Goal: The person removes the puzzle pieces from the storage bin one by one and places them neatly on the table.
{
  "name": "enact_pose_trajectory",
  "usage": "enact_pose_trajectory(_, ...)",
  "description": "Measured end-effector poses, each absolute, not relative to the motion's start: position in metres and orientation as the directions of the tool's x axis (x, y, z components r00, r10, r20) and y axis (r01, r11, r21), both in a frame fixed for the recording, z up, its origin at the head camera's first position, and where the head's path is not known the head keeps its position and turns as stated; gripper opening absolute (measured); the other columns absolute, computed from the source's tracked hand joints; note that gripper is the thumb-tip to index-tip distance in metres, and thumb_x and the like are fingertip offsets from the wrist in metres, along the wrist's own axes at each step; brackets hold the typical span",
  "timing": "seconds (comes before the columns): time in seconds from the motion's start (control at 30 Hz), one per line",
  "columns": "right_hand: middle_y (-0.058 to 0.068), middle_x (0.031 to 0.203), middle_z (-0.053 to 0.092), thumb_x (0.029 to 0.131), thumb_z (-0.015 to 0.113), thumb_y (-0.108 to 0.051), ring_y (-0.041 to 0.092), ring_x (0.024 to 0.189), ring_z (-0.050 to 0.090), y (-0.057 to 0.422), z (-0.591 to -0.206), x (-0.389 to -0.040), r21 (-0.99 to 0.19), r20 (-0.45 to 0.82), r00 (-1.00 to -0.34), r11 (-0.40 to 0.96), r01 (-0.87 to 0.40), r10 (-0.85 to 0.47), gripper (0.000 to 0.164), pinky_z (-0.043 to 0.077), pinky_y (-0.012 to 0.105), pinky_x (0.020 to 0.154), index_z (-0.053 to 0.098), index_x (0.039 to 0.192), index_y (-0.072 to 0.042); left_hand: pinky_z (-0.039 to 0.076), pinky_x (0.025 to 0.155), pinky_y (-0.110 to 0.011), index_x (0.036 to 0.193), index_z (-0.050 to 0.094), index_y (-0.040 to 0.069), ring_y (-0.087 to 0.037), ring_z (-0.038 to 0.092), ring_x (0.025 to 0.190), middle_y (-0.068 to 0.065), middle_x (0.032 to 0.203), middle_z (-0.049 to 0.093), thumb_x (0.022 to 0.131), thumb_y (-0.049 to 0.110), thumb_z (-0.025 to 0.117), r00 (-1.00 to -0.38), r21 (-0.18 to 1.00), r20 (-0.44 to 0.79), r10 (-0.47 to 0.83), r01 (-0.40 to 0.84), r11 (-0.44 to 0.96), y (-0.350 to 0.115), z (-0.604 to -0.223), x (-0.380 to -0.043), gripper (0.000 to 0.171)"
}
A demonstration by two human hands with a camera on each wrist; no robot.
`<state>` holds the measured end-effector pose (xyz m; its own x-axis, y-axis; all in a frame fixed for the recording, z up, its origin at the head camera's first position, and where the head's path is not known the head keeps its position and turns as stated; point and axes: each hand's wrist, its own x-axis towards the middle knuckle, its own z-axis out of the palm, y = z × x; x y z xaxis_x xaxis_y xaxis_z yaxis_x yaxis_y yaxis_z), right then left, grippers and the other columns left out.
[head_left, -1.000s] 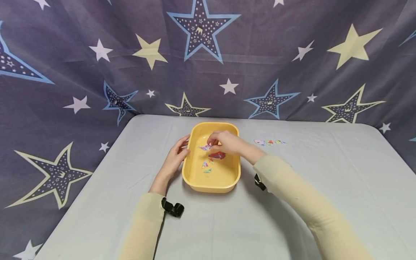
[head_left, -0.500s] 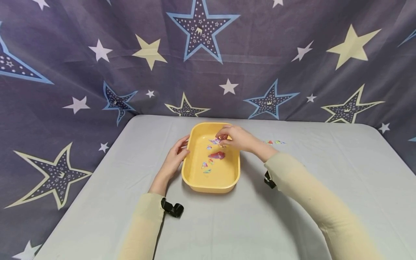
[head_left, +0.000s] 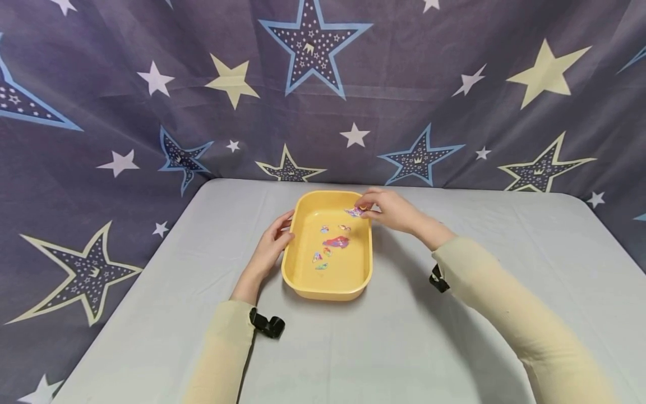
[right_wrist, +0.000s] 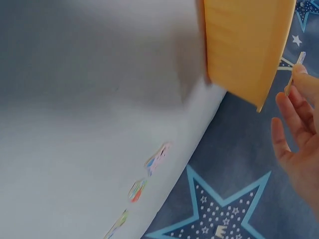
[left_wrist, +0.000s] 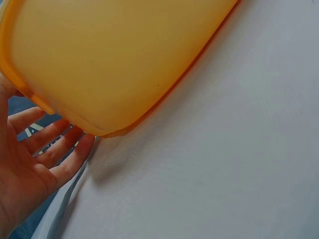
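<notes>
Right hand (head_left: 391, 212) is pinching a held cutout (head_left: 355, 212) between thumb and fingers, over the tub's (head_left: 327, 293) far right corner, by the rim. The held cutout is showing a purple, blue and white patterned face to the head camera, too small to read; its outline is running irregular and tapering at the left. Tub is sitting on a grey table (head_left: 333, 348), yellow, oblong, round-cornered. Inside, a red cutout (head_left: 336, 242) is lying near the middle, larger than its neighbours; five small cutouts (head_left: 317, 256) are lying about it, two beyond and three on the near left, the nearest looking greenish. Left hand (head_left: 267, 247) is resting against the tub's left side, thumb at the rim. Left wrist view is showing what the head view is partly hiding: four fingers, nearly straight and slightly spread, reaching to the tub's outer side. Right wrist view is catching the held cutout almost edge-on, thin and flat. It is also showing three loose cutouts (right_wrist: 138, 190), multicoloured, lying in a row on the table; in the head view the right hand and forearm are covering that spot.
</notes>
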<state>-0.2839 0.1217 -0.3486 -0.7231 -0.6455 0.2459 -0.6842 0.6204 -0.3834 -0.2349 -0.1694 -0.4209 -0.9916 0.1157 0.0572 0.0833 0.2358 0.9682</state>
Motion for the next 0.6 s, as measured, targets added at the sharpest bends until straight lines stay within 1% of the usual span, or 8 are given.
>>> enact_pose_trajectory(0.27, 0.005, 0.094, 0.063, 0.081, 0.066, -0.013, 0.017, 0.086, 0.059, 0.142, -0.347, -0.283, -0.390, 0.252, -0.751, 0.647, -0.656, -0.610, 0.024, 0.048, 0.035, 0.077, 0.066, 0.104, -0.006, 0.046, 0.083, -0.032, 0.139, 0.038, 0.020, -0.026, 0.049, 0.110, -0.011, 0.128, 0.047, 0.085, 0.013, 0.048, -0.991, 0.972, 0.051, 0.121, 0.077, 0.222, -0.170, -0.422, -0.236, 0.055)
enact_pose_trajectory(0.4, 0.006, 0.096, 0.062, 0.081, 0.066, -0.011, 0.018, 0.087, 0.059, 0.155, -0.348, -0.282, -0.386, 0.261, -0.760, 0.657, -0.648, -0.596, 0.024, 0.049, 0.035, 0.077, 0.066, 0.104, -0.005, 0.046, 0.085, -0.033, 0.139, 0.038, 0.020, -0.026, 0.050, 0.111, -0.010, 0.128, 0.047, 0.086, 0.013, 0.049, -0.991, 0.971, 0.056, 0.125, 0.083, 0.224, -0.170, -0.421, -0.236, 0.054)
enact_pose_trajectory(0.6, 0.009, 0.096, 0.060, 0.080, 0.066, -0.006, 0.021, 0.085, 0.059, 0.176, -0.354, -0.282, -0.379, 0.292, -0.764, 0.664, -0.645, -0.576, 0.024, 0.050, 0.037, 0.073, 0.066, 0.104, -0.001, 0.047, 0.081, -0.030, 0.139, 0.038, 0.020, -0.024, 0.050, 0.107, -0.011, 0.128, 0.047, 0.085, 0.014, 0.049, -0.991, 0.970, 0.063, 0.119, 0.089, 0.226, -0.169, -0.422, -0.235, 0.055)
